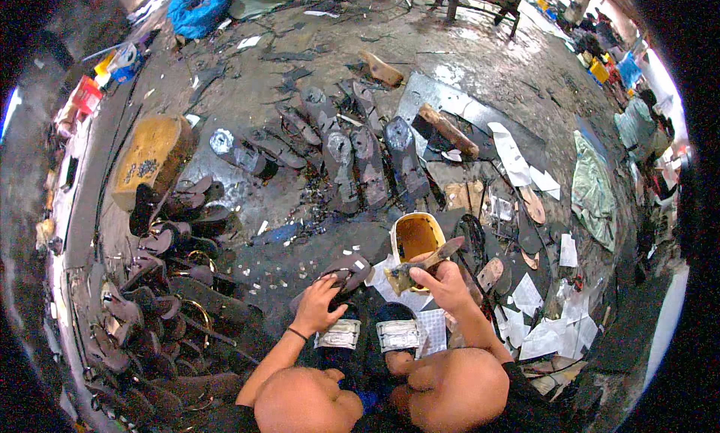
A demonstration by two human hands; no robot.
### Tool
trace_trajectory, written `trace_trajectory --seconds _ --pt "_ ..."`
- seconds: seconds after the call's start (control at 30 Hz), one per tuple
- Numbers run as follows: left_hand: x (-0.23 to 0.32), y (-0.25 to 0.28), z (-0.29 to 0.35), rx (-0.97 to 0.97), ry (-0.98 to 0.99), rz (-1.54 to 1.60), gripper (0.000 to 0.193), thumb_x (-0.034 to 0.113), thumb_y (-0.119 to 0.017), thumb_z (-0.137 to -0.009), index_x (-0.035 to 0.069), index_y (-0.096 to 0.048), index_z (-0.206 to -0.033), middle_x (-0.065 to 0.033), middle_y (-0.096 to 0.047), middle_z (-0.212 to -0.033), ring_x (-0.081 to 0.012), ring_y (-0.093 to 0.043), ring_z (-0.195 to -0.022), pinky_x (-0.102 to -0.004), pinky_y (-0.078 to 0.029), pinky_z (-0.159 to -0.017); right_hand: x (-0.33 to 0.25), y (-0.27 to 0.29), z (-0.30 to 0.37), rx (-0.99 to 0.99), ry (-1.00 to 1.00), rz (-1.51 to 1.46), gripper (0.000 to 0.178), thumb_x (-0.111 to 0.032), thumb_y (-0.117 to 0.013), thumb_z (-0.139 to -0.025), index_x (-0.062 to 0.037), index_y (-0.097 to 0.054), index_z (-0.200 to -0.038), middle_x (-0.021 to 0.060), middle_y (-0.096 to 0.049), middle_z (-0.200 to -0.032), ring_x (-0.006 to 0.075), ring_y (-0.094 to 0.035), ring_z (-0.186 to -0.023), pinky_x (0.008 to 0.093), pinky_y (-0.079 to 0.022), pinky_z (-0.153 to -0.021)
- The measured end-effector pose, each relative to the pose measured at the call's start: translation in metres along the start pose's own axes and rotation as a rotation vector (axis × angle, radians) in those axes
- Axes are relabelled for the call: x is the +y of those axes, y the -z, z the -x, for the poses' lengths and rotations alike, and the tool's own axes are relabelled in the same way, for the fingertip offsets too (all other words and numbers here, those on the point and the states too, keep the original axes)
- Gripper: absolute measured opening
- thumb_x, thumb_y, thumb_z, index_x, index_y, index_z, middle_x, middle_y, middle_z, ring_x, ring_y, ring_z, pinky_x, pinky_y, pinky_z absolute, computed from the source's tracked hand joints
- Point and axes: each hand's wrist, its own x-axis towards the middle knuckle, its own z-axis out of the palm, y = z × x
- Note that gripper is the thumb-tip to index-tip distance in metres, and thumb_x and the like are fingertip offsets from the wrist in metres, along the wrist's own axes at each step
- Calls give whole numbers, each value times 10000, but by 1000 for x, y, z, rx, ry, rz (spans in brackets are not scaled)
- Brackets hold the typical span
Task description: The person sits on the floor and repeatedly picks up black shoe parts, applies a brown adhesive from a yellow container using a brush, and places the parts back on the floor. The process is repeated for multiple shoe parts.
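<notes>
My left hand (319, 309) grips a dark brown sandal (349, 270) just in front of my feet, its fingers over the sole near the strap. In my right hand (448, 287) is a brush (444, 253), pinched by its handle. Yellowish, glue-coated bristles (400, 278) point left toward the sandal and do not touch it. Right behind the brush stands a cut-open pale container (396, 242) with amber glue (418, 234) inside. Part of the sandal is hidden under my left hand.
A heap of dark sandals (161, 305) lies at my left, beside a large yellowish block (154, 159). Several worn soles (367, 167) lie in rows ahead. Paper scraps (551, 335) and a wooden-handled tool (448, 129) are at the right. White-strapped slippers (399, 334) are on my feet.
</notes>
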Motion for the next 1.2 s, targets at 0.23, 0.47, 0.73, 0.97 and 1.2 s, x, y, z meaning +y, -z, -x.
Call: trace_trajectory --seconds 0.23,0.47,0.73,0.97,1.2 --pt "-3 -11 -59 -112 -207 -281 674 552 -530 -949 134 -457 -1473 -157 -412 -1529 -335 -368 -1428 -486 -271 -1174 14 -26 -37 80 154 -63 266 -155 -739 -895 -20 -643 -1104 21 -678 -929 146 -631 -816 304 -524 -751" --pt "70 56 -86 307 591 1868 475 421 -424 -1046 44 -618 -1259 -87 -693 -1128 -216 -695 -942 -362 -581 -786 -29 -78 -65 232 727 343 204 -130 -752 -851 -29 -690 -1017 120 -722 -946 269 -695 -908 349 -533 -794" --pt "90 53 -72 526 667 1581 475 442 -450 -1041 44 -622 -1234 -73 -683 -1146 -189 -679 -943 -341 -546 -839 -33 -93 -66 133 796 306 174 -142 -756 -847 -56 -686 -982 118 -722 -988 284 -700 -892 392 -545 -753" --pt "101 54 -79 584 595 1490 431 381 -494 -1044 9 -616 -1225 -64 -673 -1128 -173 -660 -953 -327 -532 -857 -26 -90 -63 322 861 258 185 -160 -769 -848 -40 -681 -957 137 -709 -1012 303 -683 -919 415 -527 -802" --pt "67 59 -50 390 759 1624 546 493 -449 -1034 30 -591 -1286 -82 -680 -1129 -192 -665 -965 -333 -531 -872 -13 -101 -47 -83 -4 -472 279 -210 -727 -918 -29 -676 -1125 37 -692 -1046 133 -624 -950 295 -500 -869"
